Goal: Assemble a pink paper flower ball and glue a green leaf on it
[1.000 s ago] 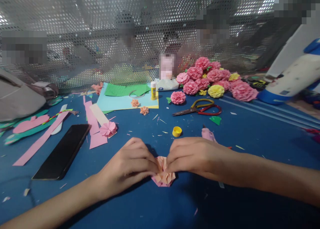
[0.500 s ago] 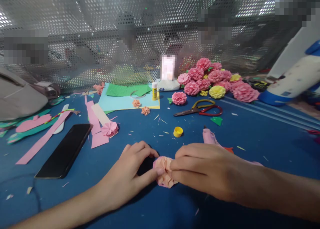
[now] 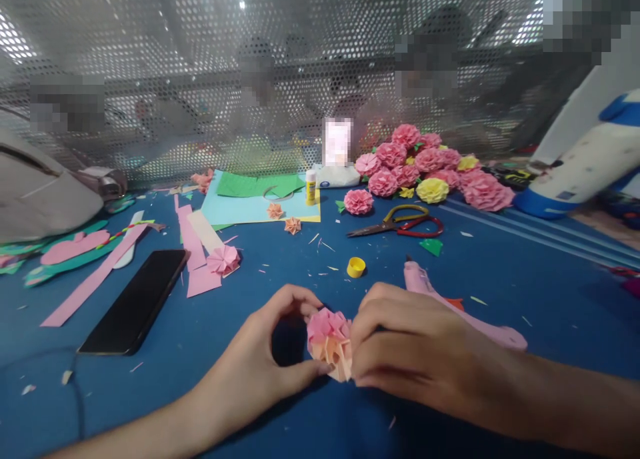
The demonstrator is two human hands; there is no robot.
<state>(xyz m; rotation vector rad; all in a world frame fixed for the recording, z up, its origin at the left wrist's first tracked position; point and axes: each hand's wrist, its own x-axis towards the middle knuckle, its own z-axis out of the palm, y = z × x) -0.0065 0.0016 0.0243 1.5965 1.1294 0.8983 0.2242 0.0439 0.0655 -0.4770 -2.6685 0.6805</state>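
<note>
A folded paper flower (image 3: 329,339), pink on top and peach below, is held just above the blue table (image 3: 525,272) between both hands. My left hand (image 3: 265,359) curls round its left side, thumb under it and forefinger arched over. My right hand (image 3: 415,352) pinches its right side with closed fingers. A pink glue gun (image 3: 425,285) lies right behind my right hand.
A black phone (image 3: 137,300) lies to the left, beside pink paper strips (image 3: 193,252) and a small pink rosette (image 3: 223,259). A yellow cap (image 3: 356,267), scissors (image 3: 400,222), a glue stick (image 3: 311,186), coloured sheets (image 3: 250,202) and a heap of paper flowers (image 3: 425,165) lie farther back. Perforated screen behind.
The flower has been lifted off the table and turned, so its pink pleated face now shows. Both hands shifted slightly right and nearer; the left forefinger has arched open.
</note>
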